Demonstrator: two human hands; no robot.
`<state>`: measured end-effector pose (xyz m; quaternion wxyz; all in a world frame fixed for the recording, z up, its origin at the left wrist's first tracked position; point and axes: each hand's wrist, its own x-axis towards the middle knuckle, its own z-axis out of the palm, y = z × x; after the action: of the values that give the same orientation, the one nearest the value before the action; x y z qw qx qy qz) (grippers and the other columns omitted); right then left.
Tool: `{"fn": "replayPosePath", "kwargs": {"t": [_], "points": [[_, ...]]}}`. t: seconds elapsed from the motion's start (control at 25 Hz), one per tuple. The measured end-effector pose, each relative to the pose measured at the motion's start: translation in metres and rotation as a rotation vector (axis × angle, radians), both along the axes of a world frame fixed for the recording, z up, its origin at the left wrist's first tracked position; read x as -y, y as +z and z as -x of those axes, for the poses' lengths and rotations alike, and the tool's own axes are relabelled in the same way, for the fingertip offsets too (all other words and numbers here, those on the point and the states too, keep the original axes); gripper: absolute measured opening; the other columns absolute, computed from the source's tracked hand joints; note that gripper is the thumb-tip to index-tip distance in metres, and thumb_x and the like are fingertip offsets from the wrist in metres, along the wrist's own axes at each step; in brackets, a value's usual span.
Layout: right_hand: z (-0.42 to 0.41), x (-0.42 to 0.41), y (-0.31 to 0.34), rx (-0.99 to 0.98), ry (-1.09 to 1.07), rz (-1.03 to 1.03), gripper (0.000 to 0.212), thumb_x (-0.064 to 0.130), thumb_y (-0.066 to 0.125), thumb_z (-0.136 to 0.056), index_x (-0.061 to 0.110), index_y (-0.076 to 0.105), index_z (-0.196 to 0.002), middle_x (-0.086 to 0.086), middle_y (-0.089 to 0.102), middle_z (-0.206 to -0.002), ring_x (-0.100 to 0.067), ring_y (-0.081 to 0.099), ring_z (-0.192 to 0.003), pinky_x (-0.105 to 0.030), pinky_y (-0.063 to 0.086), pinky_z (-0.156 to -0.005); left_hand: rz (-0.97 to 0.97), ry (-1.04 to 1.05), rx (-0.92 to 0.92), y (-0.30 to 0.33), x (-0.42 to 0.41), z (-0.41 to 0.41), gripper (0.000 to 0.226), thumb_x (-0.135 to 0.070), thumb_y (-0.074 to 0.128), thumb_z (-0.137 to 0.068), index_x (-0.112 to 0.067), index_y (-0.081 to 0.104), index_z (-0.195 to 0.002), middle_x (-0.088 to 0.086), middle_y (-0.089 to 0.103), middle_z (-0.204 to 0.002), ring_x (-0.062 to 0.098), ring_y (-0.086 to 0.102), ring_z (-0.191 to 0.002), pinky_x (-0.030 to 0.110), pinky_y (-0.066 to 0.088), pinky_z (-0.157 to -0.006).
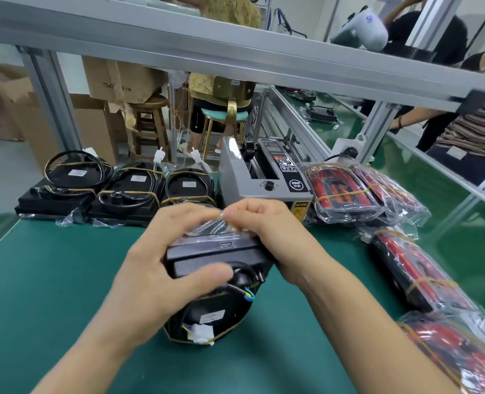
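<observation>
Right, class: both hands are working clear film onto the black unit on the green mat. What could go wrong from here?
1. The clear film pinched by the right hand looks wrinkled, so it may set creased or stick to itself on the black unit.
2. The unit is propped at a tilt on the green mat, gripped by the left hand, and could slip.
3. The wires and white connector lie exposed at its lower end and might snag.

A green-topped bench (50, 265) stands under an aluminium frame (235, 52), cardboard boxes (116, 78) and a wooden stool (149, 101) behind it.
</observation>
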<state>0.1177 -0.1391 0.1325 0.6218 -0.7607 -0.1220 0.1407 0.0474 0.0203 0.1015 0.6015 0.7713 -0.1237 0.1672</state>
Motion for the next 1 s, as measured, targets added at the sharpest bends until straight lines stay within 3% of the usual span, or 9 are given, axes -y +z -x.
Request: {"fn": "replayPosePath", "kwargs": {"t": [0.12, 0.2, 0.28, 0.36, 0.44, 0.6, 0.8, 0.92, 1.0], "points": [[-0.005, 0.009, -0.017, -0.178, -0.132, -0.165, 0.042, 0.045, 0.049, -0.096, 0.020, 0.074, -0.074, 0.006, 0.071, -0.074, -0.006, 0.063, -0.062, -0.018, 0.046, -0.057, -0.092, -0.031, -0.052, 0.005, -0.014, -0.002, 0.062, -0.052, 0.080, -0.044, -0.046, 0.067, -0.104, -0.017, 0.072, -0.095, -0.003, 0.067, -0.079, 0.006, 0.048, -0.071], [-0.009, 0.021, -0.037, -0.210, -0.383, -0.214, 0.036, 0.036, 0.053, -0.096, 0.016, 0.072, -0.073, 0.006, 0.068, -0.072, -0.004, 0.058, -0.060, -0.019, 0.041, -0.060, -0.066, 0.115, 0.002, 0.005, -0.019, -0.004, 0.057, -0.052, 0.082, -0.041, -0.046, 0.069, -0.097, -0.020, 0.072, -0.089, -0.006, 0.065, -0.074, 0.005, 0.047, -0.070], [-0.013, 0.031, -0.054, -0.166, -0.631, -0.121, 0.019, 0.022, 0.062, -0.089, 0.016, 0.068, -0.071, 0.007, 0.058, -0.065, -0.005, 0.049, -0.058, -0.020, 0.036, -0.060, -0.060, 0.217, 0.055, 0.001, -0.020, -0.004, 0.056, -0.043, 0.086, -0.042, -0.050, 0.068, -0.095, -0.025, 0.070, -0.091, -0.009, 0.063, -0.076, 0.003, 0.046, -0.074], [-0.019, 0.036, -0.061, -0.132, -0.751, -0.102, 0.016, 0.017, 0.064, -0.087, 0.022, 0.069, -0.072, 0.008, 0.057, -0.067, -0.007, 0.048, -0.063, -0.023, 0.039, -0.067, -0.072, 0.241, 0.085, -0.004, -0.015, -0.002, 0.055, -0.036, 0.084, -0.046, -0.054, 0.066, -0.095, -0.029, 0.068, -0.093, -0.012, 0.061, -0.078, 0.000, 0.042, -0.074], [-0.026, 0.036, -0.062, -0.125, -0.789, -0.123, 0.018, 0.016, 0.065, -0.088, 0.025, 0.069, -0.074, 0.009, 0.059, -0.071, -0.007, 0.049, -0.066, -0.027, 0.041, -0.075, -0.078, 0.230, 0.092, -0.007, -0.010, -0.001, 0.055, -0.037, 0.084, -0.047, -0.053, 0.064, -0.096, -0.029, 0.067, -0.093, -0.012, 0.061, -0.078, -0.002, 0.040, -0.072], [-0.036, 0.034, -0.065, -0.124, -0.796, -0.117, 0.006, 0.016, 0.069, -0.086, 0.017, 0.074, -0.084, 0.009, 0.057, -0.065, -0.005, 0.045, -0.058, -0.026, 0.041, -0.070, -0.098, 0.241, 0.100, -0.006, -0.004, 0.000, 0.050, -0.049, 0.079, -0.049, -0.046, 0.064, -0.096, -0.026, 0.066, -0.094, -0.008, 0.061, -0.078, -0.003, 0.039, -0.069], [-0.043, 0.030, -0.065, -0.050, -0.768, -0.046, 0.016, 0.023, 0.074, -0.081, 0.024, 0.068, -0.066, 0.008, 0.067, -0.071, -0.008, 0.052, -0.060, -0.027, 0.044, -0.071, -0.127, 0.264, 0.145, -0.006, 0.001, 0.002, 0.058, -0.038, 0.092, -0.048, -0.039, 0.064, -0.098, -0.024, 0.066, -0.095, -0.006, 0.061, -0.080, -0.002, 0.040, -0.069], [-0.050, 0.026, -0.063, -0.114, -0.782, -0.050, 0.014, 0.022, 0.077, -0.079, 0.021, 0.068, -0.069, 0.001, 0.065, -0.071, -0.008, 0.041, -0.051, -0.024, 0.039, -0.059, -0.111, 0.244, 0.158, -0.006, 0.006, 0.003, 0.059, -0.035, 0.093, -0.046, -0.032, 0.065, -0.098, -0.020, 0.065, -0.096, -0.006, 0.060, -0.078, -0.003, 0.040, -0.061], [-0.054, 0.022, -0.061, -0.188, -0.826, -0.095, 0.015, 0.016, 0.075, -0.080, 0.018, 0.065, -0.070, 0.001, 0.057, -0.063, -0.009, 0.039, -0.047, -0.021, 0.034, -0.050, -0.143, 0.248, 0.162, -0.008, 0.006, 0.004, 0.056, -0.031, 0.088, -0.049, -0.028, 0.066, -0.100, -0.019, 0.065, -0.097, -0.006, 0.060, -0.082, -0.001, 0.041, -0.067]]}}
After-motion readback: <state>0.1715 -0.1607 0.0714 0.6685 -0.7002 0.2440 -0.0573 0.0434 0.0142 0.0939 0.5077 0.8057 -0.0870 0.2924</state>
